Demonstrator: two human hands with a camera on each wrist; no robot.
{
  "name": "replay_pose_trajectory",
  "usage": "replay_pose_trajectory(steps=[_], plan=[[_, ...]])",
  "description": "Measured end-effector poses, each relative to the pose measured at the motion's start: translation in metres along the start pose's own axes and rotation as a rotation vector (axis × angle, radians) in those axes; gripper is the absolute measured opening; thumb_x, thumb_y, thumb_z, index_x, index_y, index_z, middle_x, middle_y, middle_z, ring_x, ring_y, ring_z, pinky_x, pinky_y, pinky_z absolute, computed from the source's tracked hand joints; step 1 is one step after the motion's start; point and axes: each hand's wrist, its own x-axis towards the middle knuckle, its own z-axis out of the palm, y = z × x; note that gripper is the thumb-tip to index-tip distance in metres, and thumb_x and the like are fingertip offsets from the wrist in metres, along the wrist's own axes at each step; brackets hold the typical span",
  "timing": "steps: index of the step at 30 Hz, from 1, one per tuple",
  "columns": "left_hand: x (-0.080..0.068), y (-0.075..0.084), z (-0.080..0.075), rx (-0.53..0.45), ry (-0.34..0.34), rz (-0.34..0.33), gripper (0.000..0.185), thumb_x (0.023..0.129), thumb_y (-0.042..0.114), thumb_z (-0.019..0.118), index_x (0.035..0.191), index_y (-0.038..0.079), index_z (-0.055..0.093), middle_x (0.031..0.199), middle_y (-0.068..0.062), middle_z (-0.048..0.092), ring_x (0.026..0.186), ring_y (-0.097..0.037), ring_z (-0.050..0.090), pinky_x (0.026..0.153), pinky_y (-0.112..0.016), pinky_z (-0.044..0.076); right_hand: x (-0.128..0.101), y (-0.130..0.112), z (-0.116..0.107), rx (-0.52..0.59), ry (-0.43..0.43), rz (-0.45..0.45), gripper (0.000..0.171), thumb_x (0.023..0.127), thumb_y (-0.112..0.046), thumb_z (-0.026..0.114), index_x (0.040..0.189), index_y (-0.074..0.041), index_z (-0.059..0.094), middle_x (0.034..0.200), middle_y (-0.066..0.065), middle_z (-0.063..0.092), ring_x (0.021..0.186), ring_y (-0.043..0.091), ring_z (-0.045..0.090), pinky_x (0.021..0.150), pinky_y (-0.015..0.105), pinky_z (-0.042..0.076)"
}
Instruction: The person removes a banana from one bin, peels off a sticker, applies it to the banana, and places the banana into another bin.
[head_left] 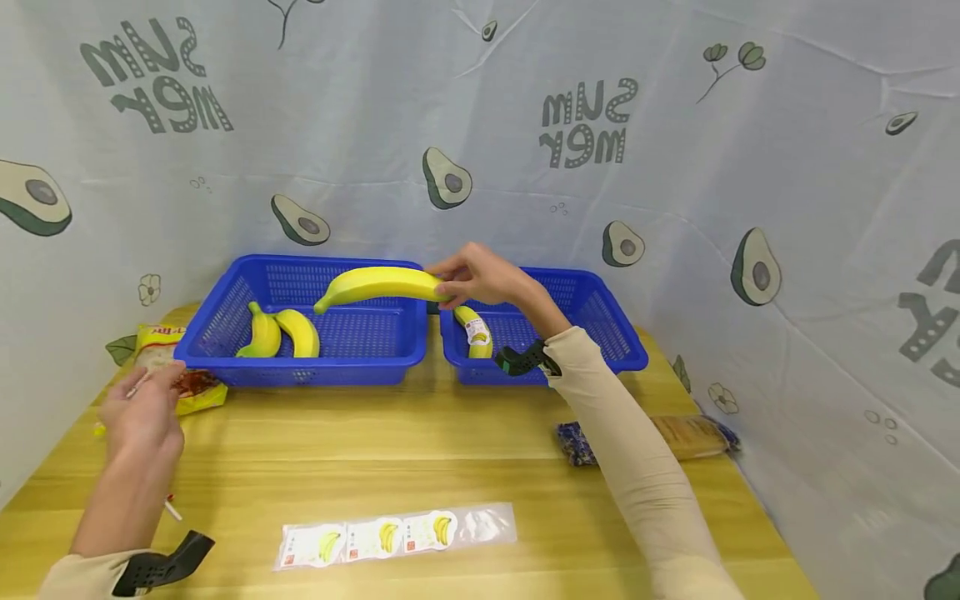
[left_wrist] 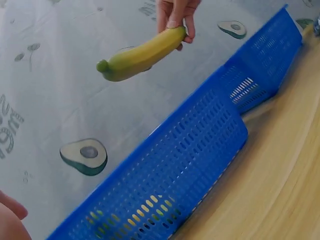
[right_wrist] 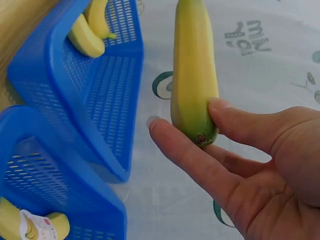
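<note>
My right hand (head_left: 480, 275) pinches a yellow banana (head_left: 378, 285) by its blunt end, between thumb and fingers. The banana lies level above the gap and the left blue basket (head_left: 375, 373), its green-tipped stem end pointing left. Two more bananas (head_left: 302, 333) lie at the left in that basket. In the right blue basket (head_left: 615, 358) is a banana with a white label (head_left: 477, 333). My left hand (head_left: 146, 417) hovers by the left basket's front left corner, fingers loosely curled; only part of it shows in the left wrist view.
A strip of banana stickers (head_left: 390, 537) lies on the wooden table near the front. A yellow food bag (head_left: 202, 398) is partly behind my left hand. Under my right forearm lies a clear packet with brownish contents (head_left: 693, 435). A thin white stick (head_left: 173, 510) lies near my left forearm.
</note>
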Motion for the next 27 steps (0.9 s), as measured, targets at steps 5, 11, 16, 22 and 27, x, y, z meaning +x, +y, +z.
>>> replay_pose_trajectory(steps=[5, 11, 16, 22, 27], plan=[[-0.025, -0.008, 0.019, 0.018, 0.049, 0.279, 0.064, 0.099, 0.005, 0.076, 0.152, 0.025, 0.045, 0.138, 0.013, 0.044, 0.13, -0.003, 0.04, 0.109, -0.011, 0.042, -0.021, 0.005, 0.004, -0.048, 0.03, -0.011, 0.042, 0.108, -0.001, 0.064, 0.148, 0.008, 0.057, 0.126, 0.028, 0.074, 0.095, 0.034, 0.08, 0.085, 0.037, 0.066], [-0.048, -0.014, 0.041, 0.026, -0.143, 0.557, 0.028, 0.096, -0.005, 0.076, 0.122, 0.006, 0.074, 0.121, 0.0, 0.068, 0.118, -0.014, 0.06, 0.096, -0.012, 0.052, -0.046, 0.007, 0.016, -0.062, 0.061, -0.013, 0.044, 0.108, -0.003, 0.064, 0.15, 0.009, 0.055, 0.118, 0.027, 0.076, 0.094, 0.033, 0.081, 0.081, 0.034, 0.066], [-0.064, -0.026, 0.058, 0.41, -0.326, 0.719, 0.026, 0.102, 0.009, 0.075, 0.128, 0.006, 0.076, 0.122, 0.001, 0.074, 0.114, -0.008, 0.067, 0.092, -0.009, 0.053, -0.065, 0.009, 0.024, -0.083, 0.094, -0.025, 0.044, 0.108, -0.004, 0.064, 0.149, 0.008, 0.056, 0.117, 0.026, 0.077, 0.093, 0.035, 0.081, 0.081, 0.035, 0.067], [-0.076, -0.044, 0.07, 0.796, -0.508, 0.826, 0.044, 0.106, 0.024, 0.072, 0.144, 0.004, 0.066, 0.135, -0.013, 0.073, 0.115, -0.007, 0.07, 0.093, -0.007, 0.051, -0.084, 0.017, 0.037, -0.053, 0.127, -0.043, 0.043, 0.108, -0.003, 0.063, 0.149, 0.009, 0.056, 0.125, 0.029, 0.074, 0.095, 0.034, 0.081, 0.08, 0.035, 0.067], [-0.081, -0.058, 0.073, 0.961, -0.663, 0.814, 0.048, 0.105, 0.026, 0.075, 0.146, 0.002, 0.065, 0.131, -0.02, 0.074, 0.117, -0.037, 0.074, 0.086, -0.009, 0.053, -0.097, 0.025, 0.049, -0.007, 0.147, -0.05, 0.043, 0.107, 0.001, 0.063, 0.148, 0.012, 0.055, 0.127, 0.033, 0.071, 0.095, 0.035, 0.081, 0.079, 0.033, 0.067]])
